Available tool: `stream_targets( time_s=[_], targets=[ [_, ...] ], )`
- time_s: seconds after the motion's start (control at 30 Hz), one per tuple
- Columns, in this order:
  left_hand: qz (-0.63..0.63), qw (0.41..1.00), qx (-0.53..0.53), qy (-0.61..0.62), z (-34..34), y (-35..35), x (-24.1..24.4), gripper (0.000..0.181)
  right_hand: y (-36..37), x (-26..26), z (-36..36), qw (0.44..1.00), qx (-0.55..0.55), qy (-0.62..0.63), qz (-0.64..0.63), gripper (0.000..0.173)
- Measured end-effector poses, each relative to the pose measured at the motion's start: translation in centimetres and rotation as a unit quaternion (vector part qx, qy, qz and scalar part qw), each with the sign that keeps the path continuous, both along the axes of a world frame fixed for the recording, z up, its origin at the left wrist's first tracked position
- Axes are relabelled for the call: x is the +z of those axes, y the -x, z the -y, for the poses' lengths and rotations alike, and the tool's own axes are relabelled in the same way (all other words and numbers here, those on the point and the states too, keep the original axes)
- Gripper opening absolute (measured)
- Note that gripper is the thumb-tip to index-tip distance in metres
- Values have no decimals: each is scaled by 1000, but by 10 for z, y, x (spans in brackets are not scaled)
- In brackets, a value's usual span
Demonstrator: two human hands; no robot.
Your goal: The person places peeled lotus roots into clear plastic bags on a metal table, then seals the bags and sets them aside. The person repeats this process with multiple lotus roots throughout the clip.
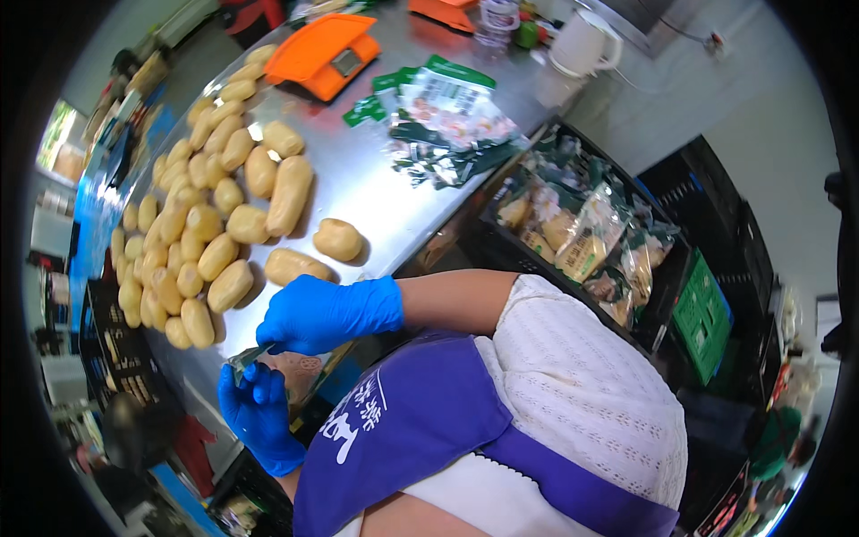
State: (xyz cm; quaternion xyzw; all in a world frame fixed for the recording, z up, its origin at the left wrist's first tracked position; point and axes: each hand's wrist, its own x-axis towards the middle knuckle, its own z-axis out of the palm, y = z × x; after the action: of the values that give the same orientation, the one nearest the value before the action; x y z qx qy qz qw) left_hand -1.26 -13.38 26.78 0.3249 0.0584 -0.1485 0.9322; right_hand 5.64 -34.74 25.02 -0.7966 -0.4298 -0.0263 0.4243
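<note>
My right hand (pixel 322 315), in a blue disposable glove, pinches the dark green edge of a printed plastic bag (pixel 302 368). My left hand (pixel 258 409), gloved the same way, has its fingers on the same edge from the other side. Most of the bag is hidden behind my hands and the purple apron; what it contains cannot be told. Just past my right hand lie a long peeled potato (pixel 295 266) and a rounder potato (pixel 337 239). A large heap of peeled potatoes (pixel 191 228) spreads over the stainless steel table (pixel 335 154).
An orange scale (pixel 329 57) stands behind the heap. Flat printed bags (pixel 449 107) lie stacked near the table edge, with a white kettle (pixel 584 43) farther back. Beside the table, a black crate (pixel 490 218) holds filled bags (pixel 594 235) next to a green crate (pixel 701 315). People are in the background.
</note>
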Motion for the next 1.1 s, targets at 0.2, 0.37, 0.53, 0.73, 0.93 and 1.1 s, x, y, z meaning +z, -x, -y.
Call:
stream_targets(
  time_s=[0.2,0.37,0.53,0.73,0.93,1.1],
  targets=[
    [2,987,-125,-103,118,-11,11,31,42,28,139,985,-172,-17,2,15],
    [105,956,-259,-89,180,-38,-5,27,69,21,252,927,-348,-135,-42,25],
    [19,959,-244,-144,194,-38,-31,28,91,6,374,787,-562,-248,-65,24],
    [-20,969,-206,-137,196,-33,-51,28,115,18,455,777,-621,-90,-47,23],
    [-65,972,-167,-154,202,-27,-56,25,130,26,447,743,-636,-199,-63,19],
    [-41,971,-191,-138,205,-26,-58,25,140,5,461,750,-584,-226,-214,19]
  ],
)
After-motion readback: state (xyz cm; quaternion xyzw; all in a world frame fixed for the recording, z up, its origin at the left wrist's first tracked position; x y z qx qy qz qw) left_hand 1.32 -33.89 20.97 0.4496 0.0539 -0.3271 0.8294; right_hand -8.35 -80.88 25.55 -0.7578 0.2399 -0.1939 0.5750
